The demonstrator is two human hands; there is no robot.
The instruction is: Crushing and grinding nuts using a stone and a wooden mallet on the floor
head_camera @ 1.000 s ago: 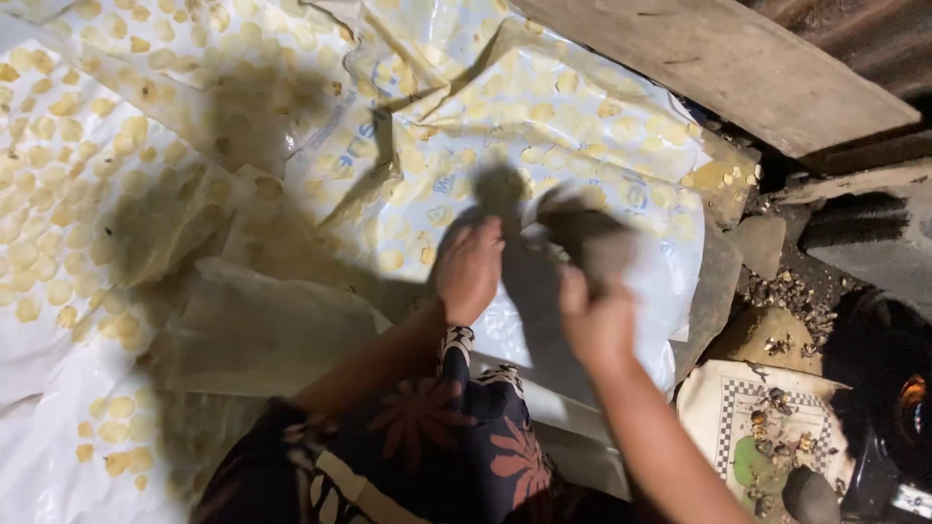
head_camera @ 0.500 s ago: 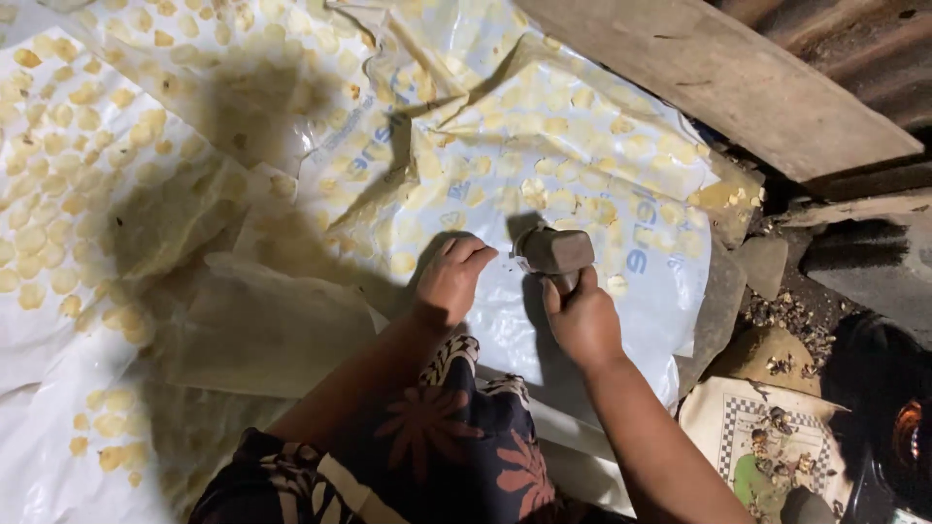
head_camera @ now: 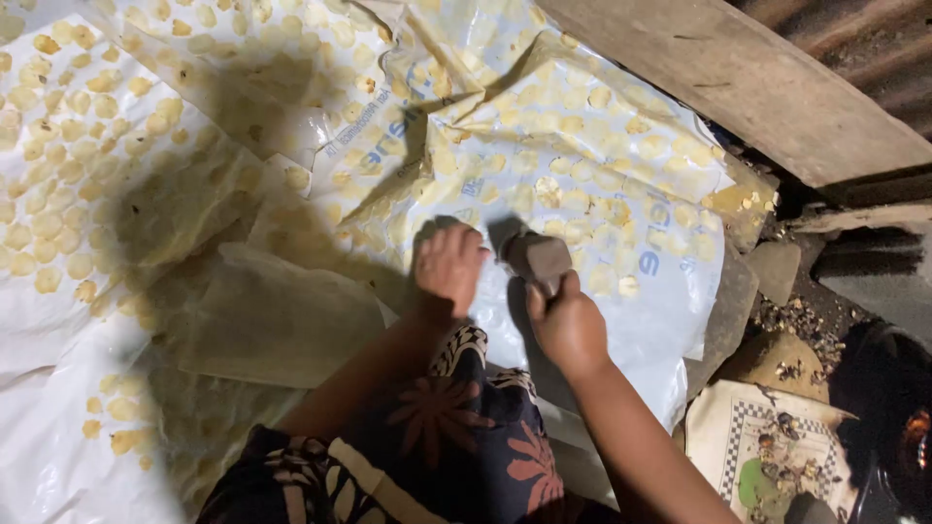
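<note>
A dim work area seen from above: white plastic sheeting (head_camera: 621, 320) printed with blue lettering is spread over the ground, wrinkled and overlapping, and covered with many small flat pale-yellow discs (head_camera: 87, 175) laid out in loose rows. A rough wooden plank (head_camera: 738, 78) crosses the upper right, with stones and dirt (head_camera: 777, 272) below it and a dark pot (head_camera: 893, 427) at the right edge.

The person's right hand (head_camera: 568, 325) is curled in a fist around a grey-brown blocky stone (head_camera: 539, 260), gripped from below so the blunt end points at the sheet. The stone looks heavy, hard and rough, unlikely to slip; a full-fist hold low on its body, as here, seems the sure place to take it. The left hand (head_camera: 449, 267) lies just beside it, fingers bent and pressed down on the plastic; whether something small is under the fingertips cannot be told. The discs look thin and brittle or soft, easily cracked, and the sheeting is light and slippery.

Compared with half a second ago, the stone sits slightly lower and closer to the left hand, and the left hand's fingers are more tightly curled. A second ago both hands were blurred with motion and the stone was raised.

A patterned dark garment with reddish flowers (head_camera: 437, 437) fills the bottom centre.
</note>
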